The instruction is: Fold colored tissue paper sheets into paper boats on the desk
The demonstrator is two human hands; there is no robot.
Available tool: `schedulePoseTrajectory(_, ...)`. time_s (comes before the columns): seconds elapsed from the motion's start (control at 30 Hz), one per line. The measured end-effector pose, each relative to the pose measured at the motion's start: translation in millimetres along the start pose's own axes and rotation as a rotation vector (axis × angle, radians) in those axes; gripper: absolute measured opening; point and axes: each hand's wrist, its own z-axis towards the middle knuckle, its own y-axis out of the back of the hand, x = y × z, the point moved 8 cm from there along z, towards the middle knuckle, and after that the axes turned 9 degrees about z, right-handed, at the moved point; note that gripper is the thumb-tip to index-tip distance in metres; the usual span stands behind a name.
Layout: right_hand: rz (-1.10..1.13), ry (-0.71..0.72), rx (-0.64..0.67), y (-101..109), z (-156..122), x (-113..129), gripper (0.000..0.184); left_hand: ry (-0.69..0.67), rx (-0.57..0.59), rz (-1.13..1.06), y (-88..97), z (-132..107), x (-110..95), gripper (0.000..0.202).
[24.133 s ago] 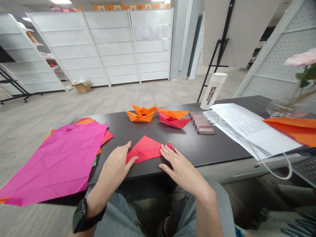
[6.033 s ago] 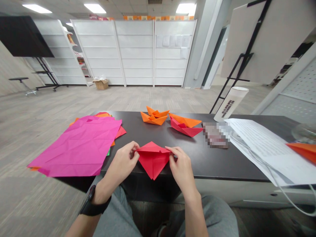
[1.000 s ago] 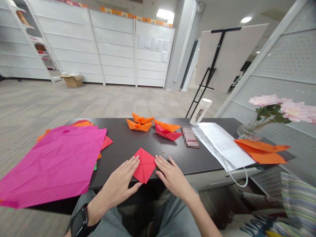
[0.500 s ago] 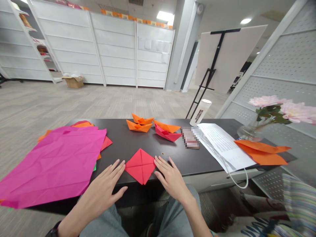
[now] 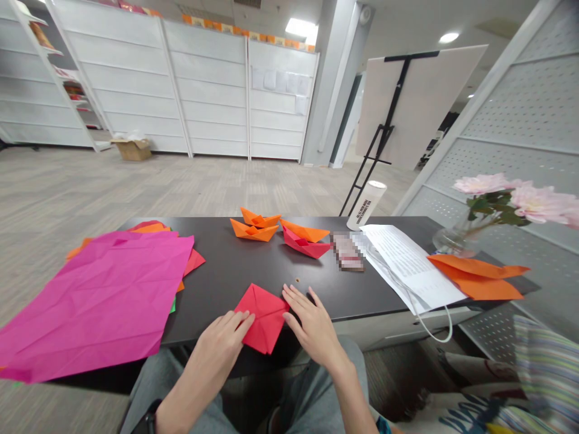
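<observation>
Paper, red and folded into a layered diamond, is lying at the near edge of the dark table, its six o'clock corner jutting past that edge. Paper boats are standing near its twelve o'clock.

The left hand is bending its fingertips onto the nine o'clock corner; whether it is pinching or only pressing, I cannot tell. The right hand is lying flat and grasping nothing, its thumb just at the three o'clock corner.

The sheet is probably weighing next to nothing, stiff along creases, soft between, sliding readily on the smooth top and tearing if tugged. The nine and three o'clock corners, pinched through all layers, are looking like the best holds.

The left hand is covering one corner, the underside is staying out of sight, the dark wristband is running off the lower border, and pixelation is masking an object towards one o'clock.
</observation>
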Motion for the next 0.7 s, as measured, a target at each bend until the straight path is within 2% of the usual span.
schedulePoseTrajectory(0.1,0.107,-0.003,-0.169,6,-10,4,0.046,0.099,-0.072,-0.160,12.7,-6,7,0.040)
schedulePoseTrajectory(0.2,0.241,-0.026,-0.464,16,-27,22,0.041,0.376,-0.156,-0.349,20.9,-6,28,0.022)
schedulePoseTrajectory(0.23,0.260,-0.006,-0.518,15,-31,34,0.042,0.496,-0.173,-0.391,20.5,-6,36,0.017)
schedulePoseTrajectory(0.27,0.262,0.023,-0.494,10,-31,47,0.043,0.616,-0.183,-0.418,18.8,-6,44,0.017)
schedulePoseTrajectory(0.33,0.216,0.071,-0.343,-7,-22,73,0.052,0.807,-0.204,-0.453,13.2,-8,55,0.022)
schedulePoseTrajectory(0.43,0.124,0.046,-0.158,-27,-4,90,0.064,0.922,-0.281,-0.542,4.0,-9,60,0.036)
schedulePoseTrajectory(0.5,0.080,0.036,-0.057,-37,6,89,0.063,0.920,-0.291,-0.585,-2.5,-11,59,0.052)
schedulePoseTrajectory(0.6,0.051,0.027,0.028,-48,12,81,0.054,0.837,-0.268,-0.450,-1.4,-19,59,0.067)
schedulePoseTrajectory(0.7,0.044,0.038,0.055,-48,11,74,0.046,0.658,-0.227,-0.254,4.6,-28,59,0.060)
